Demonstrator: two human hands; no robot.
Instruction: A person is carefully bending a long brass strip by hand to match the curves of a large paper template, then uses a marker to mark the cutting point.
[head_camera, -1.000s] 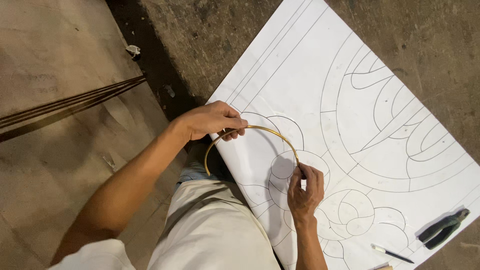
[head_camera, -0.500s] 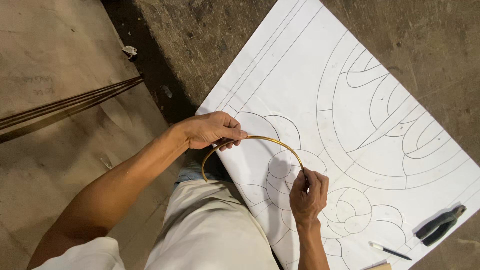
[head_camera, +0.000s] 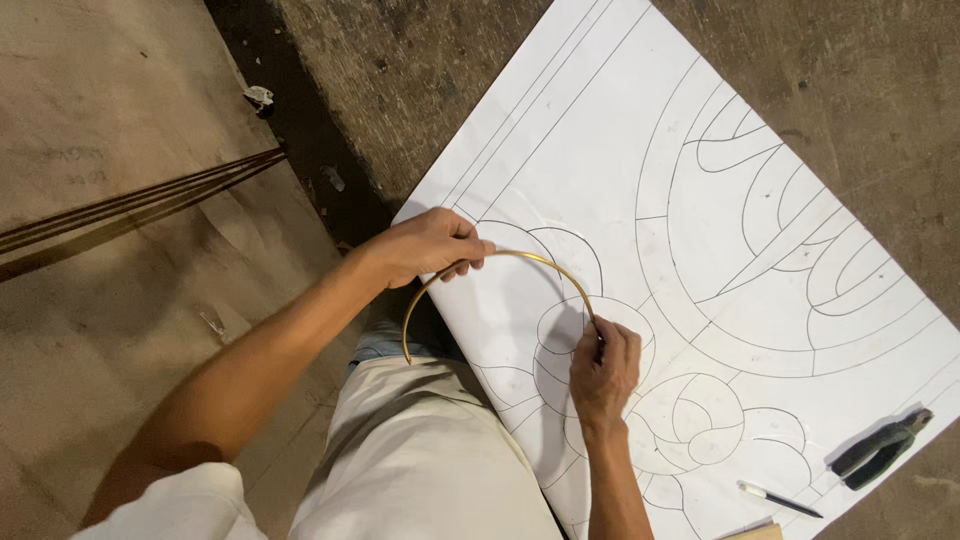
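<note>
While both hands (head_camera: 432, 245) pinch it, rod (head_camera: 520, 258) arches between.

The light is soft and even, the white paper sheet (head_camera: 640, 130) looks bright without glare, a dark shadow lies beside its left edge, and focus is sharp.

A craft workshop, by the look of it: bare concrete floor (head_camera: 860, 90), a big paper pattern (head_camera: 720, 200) spread out, pliers (head_camera: 880, 450), a pen (head_camera: 780, 498), thin rods (head_camera: 140, 205) lying aside.
</note>
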